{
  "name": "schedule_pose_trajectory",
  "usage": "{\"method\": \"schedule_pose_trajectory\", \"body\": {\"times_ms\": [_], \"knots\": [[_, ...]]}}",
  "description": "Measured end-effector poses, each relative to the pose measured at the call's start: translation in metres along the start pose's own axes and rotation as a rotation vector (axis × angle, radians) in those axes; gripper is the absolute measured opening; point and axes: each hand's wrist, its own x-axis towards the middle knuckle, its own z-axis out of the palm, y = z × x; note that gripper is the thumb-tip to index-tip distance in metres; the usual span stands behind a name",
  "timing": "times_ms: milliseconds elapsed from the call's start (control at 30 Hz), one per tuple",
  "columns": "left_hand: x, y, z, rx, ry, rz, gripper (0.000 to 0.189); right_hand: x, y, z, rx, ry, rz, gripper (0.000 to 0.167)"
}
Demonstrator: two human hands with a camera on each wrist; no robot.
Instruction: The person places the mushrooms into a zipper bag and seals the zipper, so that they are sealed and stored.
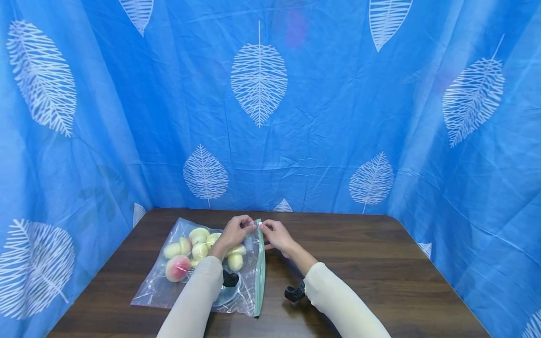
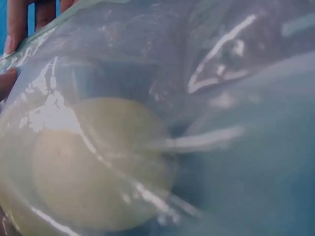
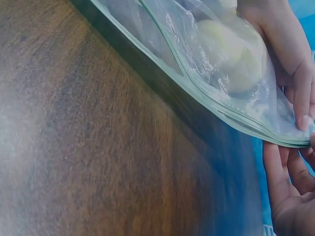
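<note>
A clear zip bag (image 1: 145, 293) lies on the table, its green-edged zip strip (image 1: 259, 286) on the right side. Through the plastic show a pink peach (image 1: 177, 268) and several pale yellow fruits (image 1: 200, 251). My left hand (image 1: 236, 231) reaches over the bag and pinches its far corner by the strip. From the other side, my right hand (image 1: 279, 236) holds the same corner of the strip between thumb and fingers. In the right wrist view, the strip's edges (image 3: 216, 105) part away from the hands and come together at the fingertips.
The dark wooden table (image 1: 359, 263) extends to the right of the bag. A blue curtain (image 1: 313, 141) with white leaf prints surrounds its back and sides. Black wrist devices (image 1: 295, 292) hang under both forearms. A round translucent shape (image 1: 228, 293) shows near the bag's front edge.
</note>
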Motion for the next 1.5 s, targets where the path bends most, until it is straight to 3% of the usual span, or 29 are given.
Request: {"method": "schedule_pose_trajectory", "body": {"times_ms": [633, 1500], "knots": [[-0.004, -0.001, 0.001, -0.041, 0.010, -0.058, 0.010, -0.007, 0.005, 0.002, -0.059, 0.010, 0.014, 0.024], [-0.004, -0.003, 0.005, 0.059, 0.016, -0.004, 0.010, -0.018, 0.006, 0.000, -0.054, -0.011, 0.042, 0.027]]}}
